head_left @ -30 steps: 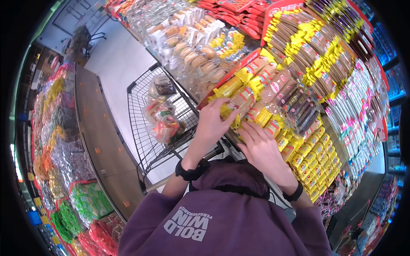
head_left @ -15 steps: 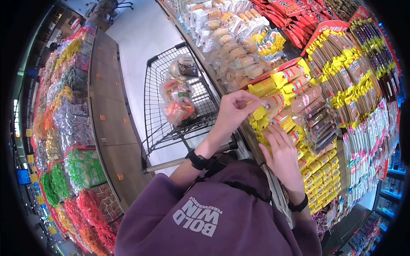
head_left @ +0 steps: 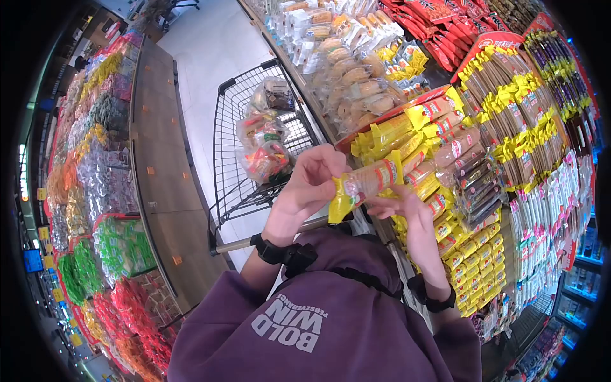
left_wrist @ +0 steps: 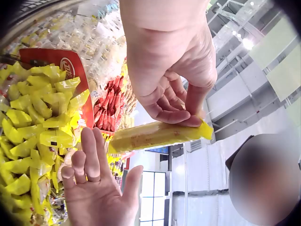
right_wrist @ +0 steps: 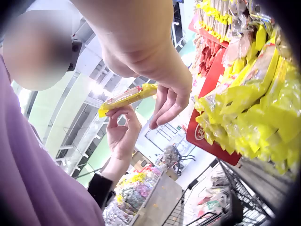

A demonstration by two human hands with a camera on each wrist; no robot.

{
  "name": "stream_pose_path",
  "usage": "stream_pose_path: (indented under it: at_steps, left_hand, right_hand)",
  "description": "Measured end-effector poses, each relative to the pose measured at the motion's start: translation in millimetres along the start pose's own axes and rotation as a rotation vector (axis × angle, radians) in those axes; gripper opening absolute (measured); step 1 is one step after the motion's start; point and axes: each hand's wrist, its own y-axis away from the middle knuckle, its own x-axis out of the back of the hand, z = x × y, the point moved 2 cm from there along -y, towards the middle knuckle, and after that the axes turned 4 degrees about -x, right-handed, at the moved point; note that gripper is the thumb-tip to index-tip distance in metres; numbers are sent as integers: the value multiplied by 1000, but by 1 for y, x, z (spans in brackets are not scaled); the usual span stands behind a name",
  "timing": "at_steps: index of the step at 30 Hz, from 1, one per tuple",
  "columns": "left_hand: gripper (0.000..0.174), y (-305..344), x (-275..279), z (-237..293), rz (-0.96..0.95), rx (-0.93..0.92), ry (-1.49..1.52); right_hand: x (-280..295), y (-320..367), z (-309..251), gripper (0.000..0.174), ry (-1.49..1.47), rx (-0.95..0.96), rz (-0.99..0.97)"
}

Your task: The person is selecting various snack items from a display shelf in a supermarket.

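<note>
My left hand pinches one end of a yellow-and-clear wrapped sausage pack, thumb and fingertips at its yellow tip. In the left wrist view the pack lies nearly level, seen edge-on and slim. My right hand is at the far end of the pack, its fingers extended beneath it. The left wrist view has that right hand palm up, with thumb and fingers spread. Just past both hands lie more yellow sausage packs on the display.
A wire shopping cart holding several bagged goods stands ahead. Wrapped breads, red bags and a dark sausage bundle fill the display at right. Across the aisle runs another counter of packaged sweets.
The left hand has lifted a sausage pack off the display and brought it toward the body. The right hand has come off the packs and turned up below its far end.
</note>
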Motion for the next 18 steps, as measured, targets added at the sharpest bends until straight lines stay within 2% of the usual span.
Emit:
stream_pose_path:
  at_steps: [2,3,7,8,11,12,15,16,18]
  left_hand:
    - [31,4,6,3,-15,-27,132]
    - [32,6,8,4,-23,-41,198]
    - [31,12,10,14,7,-37,65]
    - [35,14,20,14,0,-67,63]
    - [47,17,7,24,215,-66,-77]
    - [65,21,11,25,188,-53,-6]
    - [72,28,12,32,127,84,-198]
    - [63,34,7,37,224,194,-417]
    - [48,32,-3,36,266,67,-586]
  right_hand:
    - [-4,-3,1,41,-311,-75,-23]
    - [-8,-3,-7,37,-311,-76,-45]
    - [-17,0,-27,24,-326,-44,-102]
    - [-18,0,-29,23,-345,-25,-95]
    - [-21,1,-38,21,-351,17,-41]
    - [-22,1,-40,20,-339,28,-14]
    - [-25,-1,-40,21,-295,76,40]
    - [-27,-1,-39,21,-287,91,43]
    - [-32,-2,-38,23,-212,153,47]
